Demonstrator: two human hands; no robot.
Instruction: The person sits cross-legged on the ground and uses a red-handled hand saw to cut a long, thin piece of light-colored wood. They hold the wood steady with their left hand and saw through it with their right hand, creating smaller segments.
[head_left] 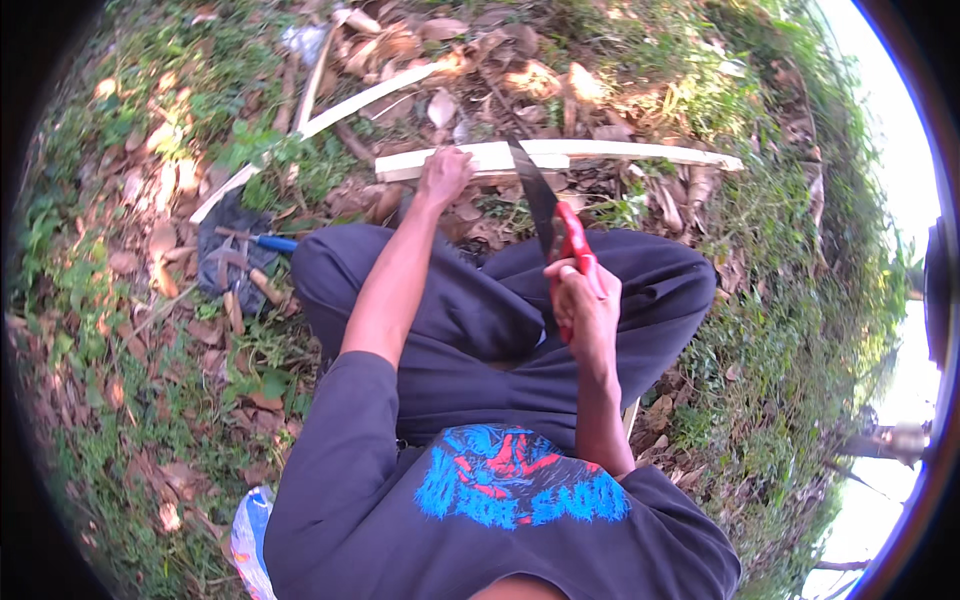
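In my right hand is the red handle of a hand saw, its dark blade pointing away from me. The blade's far part lies across a long pale wooden strip in front of my knees. My left hand is closed on the strip's left part, to the left of the blade. There a shorter pale piece of wood lies alongside the strip on its near side. Whether the blade has cut into the wood is too small to tell.
By my left knee, a hammer with a blue handle and several wooden-handled tools lie on a dark cloth. More pale strips lie far left on grass and dry leaves. A blue-and-white plastic bag sits behind me at left.
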